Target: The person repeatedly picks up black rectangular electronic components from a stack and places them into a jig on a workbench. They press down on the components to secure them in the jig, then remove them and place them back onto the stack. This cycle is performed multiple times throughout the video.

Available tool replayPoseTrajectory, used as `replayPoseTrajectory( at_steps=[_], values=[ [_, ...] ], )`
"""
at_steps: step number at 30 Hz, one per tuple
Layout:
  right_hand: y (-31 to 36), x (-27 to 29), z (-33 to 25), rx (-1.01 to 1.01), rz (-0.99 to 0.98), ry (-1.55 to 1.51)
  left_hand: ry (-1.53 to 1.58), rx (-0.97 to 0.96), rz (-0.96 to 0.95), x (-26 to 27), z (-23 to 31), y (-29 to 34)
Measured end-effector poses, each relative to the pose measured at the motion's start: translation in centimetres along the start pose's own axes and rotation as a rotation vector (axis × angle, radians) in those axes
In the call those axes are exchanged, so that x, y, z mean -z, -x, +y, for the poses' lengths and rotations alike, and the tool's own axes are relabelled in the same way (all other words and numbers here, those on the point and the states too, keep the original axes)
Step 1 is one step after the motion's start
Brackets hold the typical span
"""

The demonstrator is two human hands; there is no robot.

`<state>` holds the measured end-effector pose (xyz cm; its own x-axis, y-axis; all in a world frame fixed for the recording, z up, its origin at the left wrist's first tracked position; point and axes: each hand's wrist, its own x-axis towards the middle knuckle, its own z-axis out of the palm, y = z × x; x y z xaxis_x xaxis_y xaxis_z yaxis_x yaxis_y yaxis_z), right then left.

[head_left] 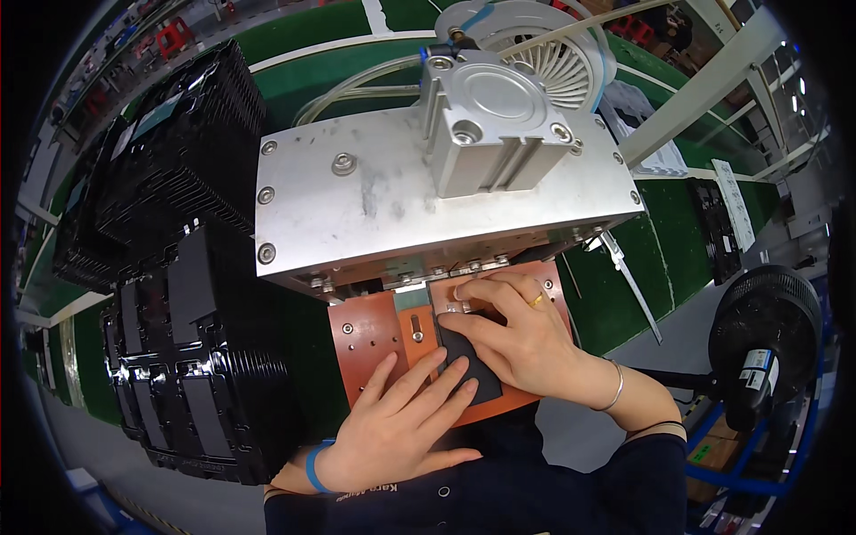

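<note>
Ideally, keep the dark sheet (481,382) flat on the orange fixture (358,337), fingertips clear of the metal housing (348,214) beyond; left hand (388,439) spread, fingers apart on sheet; right hand (532,343) curled, pinch indeterminable. Count: one sheet, one housing, one caliper (631,290) at right

Dark top (606,486) (pale lettering (367,492)), blue left wristband (314,468); gold ring (537,300), silver bangle (617,389), thin black band (657,425) at right

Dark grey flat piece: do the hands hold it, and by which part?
The open left hand rests on the piece at lower left, not gripping; the right hand is at the upper end, its grip unclear.
</note>
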<state>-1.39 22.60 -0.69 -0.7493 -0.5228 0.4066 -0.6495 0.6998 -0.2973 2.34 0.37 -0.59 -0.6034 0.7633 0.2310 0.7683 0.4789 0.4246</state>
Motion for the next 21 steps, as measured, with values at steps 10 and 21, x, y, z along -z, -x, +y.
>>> replayPoseTrajectory(
  at_steps=[10, 21],
  values=[
    [3.8, 2.4, -1.7, -0.034, -0.079, -0.218, 0.160, 0.074, 0.102, 1.0, -1.3, 1.7],
    [2.0, 1.7, 0.0, 0.005, -0.107, -0.162, 0.144, 0.101, 0.069, 0.6, -2.1, 1.2]
  ],
)
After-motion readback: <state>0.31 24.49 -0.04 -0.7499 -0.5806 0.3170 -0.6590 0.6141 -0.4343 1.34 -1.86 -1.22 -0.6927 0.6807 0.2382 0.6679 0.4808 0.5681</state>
